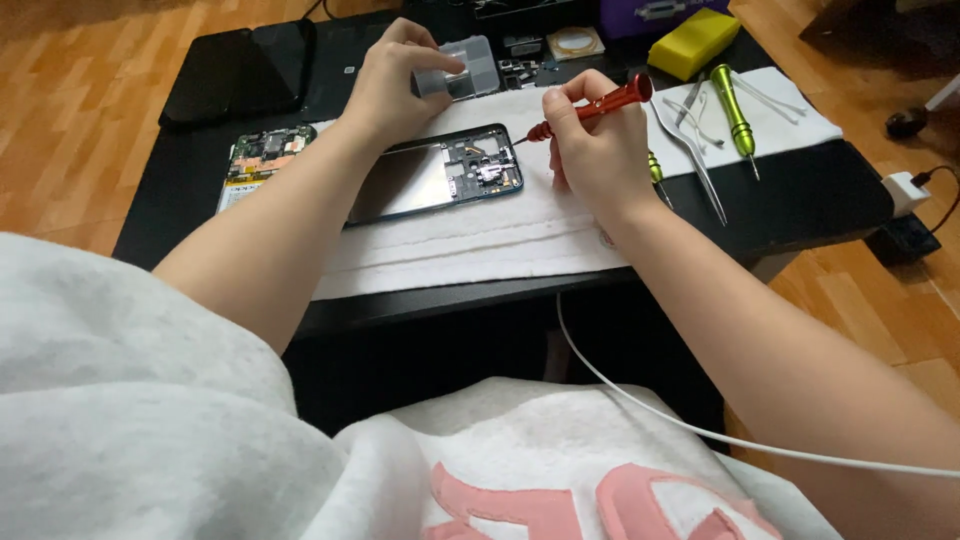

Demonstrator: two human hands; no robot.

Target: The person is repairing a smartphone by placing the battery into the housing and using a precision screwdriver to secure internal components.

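Just above the centre of the frame, the right hand [597, 150] is gripping a red screwdriver [592, 106], fingers closed around the handle, and the thin tip is pointing down and left toward the top edge of the opened phone [436, 178]. The phone is lying back-off on a white cloth [480, 240] in the middle of the frame, its dark circuit parts showing at the right end and a shiny plate at the left end. The tip is sitting just beside the phone's upper right corner; whether it is touching cannot be told.

The left hand [390, 85], in the upper middle of the frame, is resting on a small clear plastic box [462, 68], with the fingers curled over its left part and the thumb pressing on the lid. The box is sitting just above the phone, at the cloth's far edge.

To the left of the phone, a green circuit board [262, 155] is lying on the black table [830, 200]. At the upper right, a green screwdriver [735, 112] and 1 pair of metal tweezers [690, 150] are lying on the cloth, with a yellow block [693, 42] above them. A black slab [240, 70] is lying at the upper left. A white cable [700, 425] is crossing the lower right of the frame.
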